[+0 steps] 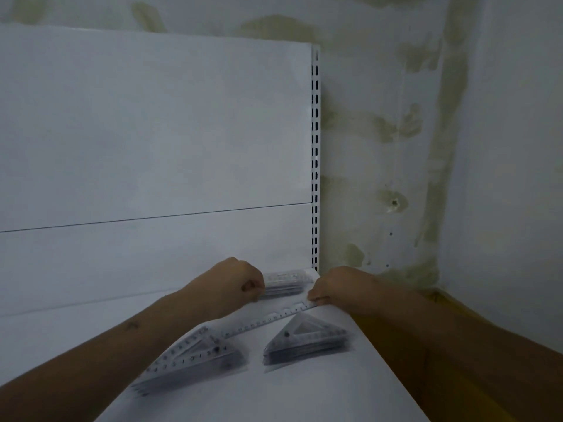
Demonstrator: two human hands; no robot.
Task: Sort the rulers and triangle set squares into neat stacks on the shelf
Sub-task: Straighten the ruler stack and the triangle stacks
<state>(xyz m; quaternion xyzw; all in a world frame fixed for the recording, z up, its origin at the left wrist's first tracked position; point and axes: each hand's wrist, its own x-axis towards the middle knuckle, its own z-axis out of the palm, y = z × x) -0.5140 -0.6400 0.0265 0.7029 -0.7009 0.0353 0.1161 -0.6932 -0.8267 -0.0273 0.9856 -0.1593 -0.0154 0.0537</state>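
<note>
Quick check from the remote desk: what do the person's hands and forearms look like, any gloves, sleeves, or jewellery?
Both are bare: no gloves, sleeves, watch or rings visible on the left hand or right hand. The left forearm carries a small dark mark, too blurred to identify.

I note the shelf (304, 391) carries four groups. A stack of rulers (286, 283) lies at the back, at 12 o'clock. A single ruler (268, 319) lies just before it, slanting from 8 to 2 o'clock. Before that ruler, a stack of set squares (304, 341) sits at 4 o'clock and another set-square stack (189, 360) at 8 o'clock, well apart.
</note>
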